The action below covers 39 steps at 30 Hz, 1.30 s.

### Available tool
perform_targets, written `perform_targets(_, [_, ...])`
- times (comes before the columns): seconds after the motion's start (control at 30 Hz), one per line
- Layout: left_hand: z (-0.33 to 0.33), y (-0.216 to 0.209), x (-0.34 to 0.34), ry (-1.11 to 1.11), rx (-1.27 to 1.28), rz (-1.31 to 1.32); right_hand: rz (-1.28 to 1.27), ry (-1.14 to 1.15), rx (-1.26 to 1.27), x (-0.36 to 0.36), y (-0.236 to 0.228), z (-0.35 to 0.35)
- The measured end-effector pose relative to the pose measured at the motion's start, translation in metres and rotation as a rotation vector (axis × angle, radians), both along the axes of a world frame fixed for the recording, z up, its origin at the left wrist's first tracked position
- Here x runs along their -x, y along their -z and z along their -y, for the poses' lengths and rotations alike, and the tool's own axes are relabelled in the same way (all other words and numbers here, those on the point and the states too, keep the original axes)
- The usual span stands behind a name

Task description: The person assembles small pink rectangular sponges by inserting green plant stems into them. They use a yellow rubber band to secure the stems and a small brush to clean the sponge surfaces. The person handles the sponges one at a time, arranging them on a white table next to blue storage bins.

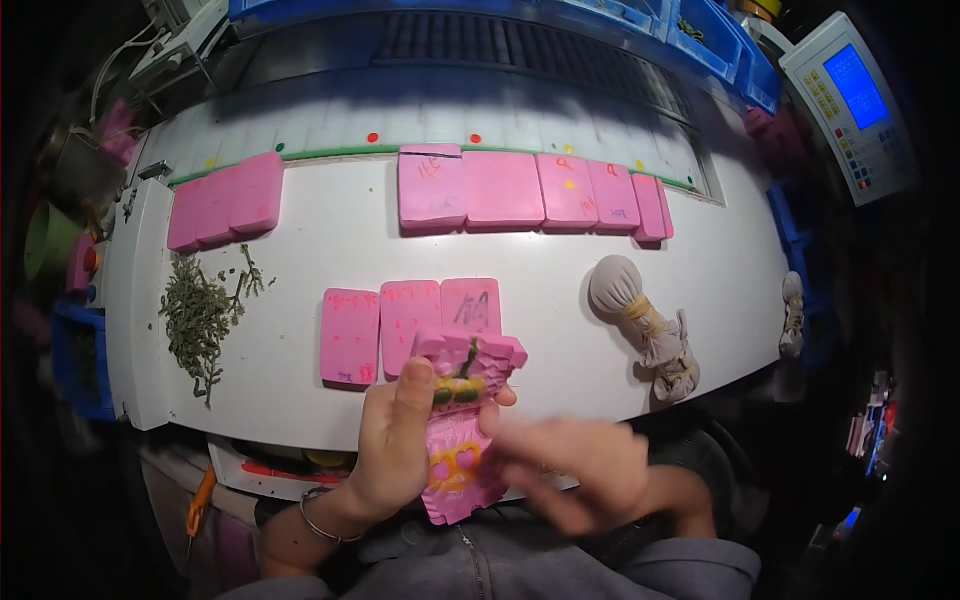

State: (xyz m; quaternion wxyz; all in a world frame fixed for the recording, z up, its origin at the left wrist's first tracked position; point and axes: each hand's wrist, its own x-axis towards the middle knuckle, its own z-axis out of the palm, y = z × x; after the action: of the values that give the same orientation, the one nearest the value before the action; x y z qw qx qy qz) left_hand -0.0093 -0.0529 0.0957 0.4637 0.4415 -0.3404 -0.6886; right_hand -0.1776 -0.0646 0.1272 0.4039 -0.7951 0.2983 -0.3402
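Close to my body, my left hand (392, 440) grips a pink rubber mold (455, 502) that is spread apart into two halves. The upper half has a wavy inner face with yellow-edged hollows; small dark green pieces (457, 396) sit in them, and a green stem-like piece (473, 352) sticks up above. Pink heart-like shapes ringed in orange-yellow show on the lower half. Beside that half, at its right, is my right hand (580, 472), smeared by motion; whether its fingers hold or touch anything cannot be made out.
Pink mold blocks stand in a row (503, 190), a left group (228, 202) and a middle group (350, 335) on the white table (540, 340). Green branched pieces (190, 305) lie left, a tied cloth pouch (618, 288) right. Behind are blue bins (735, 60) and a control panel (850, 110).
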Motion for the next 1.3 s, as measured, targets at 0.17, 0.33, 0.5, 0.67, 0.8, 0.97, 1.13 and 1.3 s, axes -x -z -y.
perform_targets(0.17, [0.0,-0.01,-0.002,-0.06,0.064,0.012,0.043,0.227,-0.015,-0.02,0.002,0.02])
perform_targets(0.33, [0.001,-0.009,-0.004,-0.036,0.096,0.097,0.202,0.231,-0.548,-0.014,-0.003,0.021])
perform_targets(0.5, [0.002,-0.012,-0.007,0.0,0.091,0.135,0.012,0.21,-0.302,-0.016,-0.004,0.018])
perform_targets(0.67, [0.003,-0.007,-0.012,0.094,0.04,0.145,-0.133,0.084,-0.325,-0.005,-0.009,0.025])
perform_targets(0.8, [0.005,-0.002,-0.018,0.164,-0.02,-0.001,0.02,0.042,-0.61,0.003,-0.01,0.024])
perform_targets(0.97, [0.002,0.009,-0.024,0.172,-0.33,-0.45,0.4,0.125,-0.835,0.006,-0.017,0.01])
perform_targets(1.13, [-0.015,0.001,-0.019,0.216,0.124,-0.03,0.245,0.412,-0.146,-0.005,0.017,-0.013])
perform_targets(1.3, [-0.023,-0.007,-0.004,-0.012,0.132,0.038,-0.125,0.18,0.287,-0.001,0.011,-0.005])
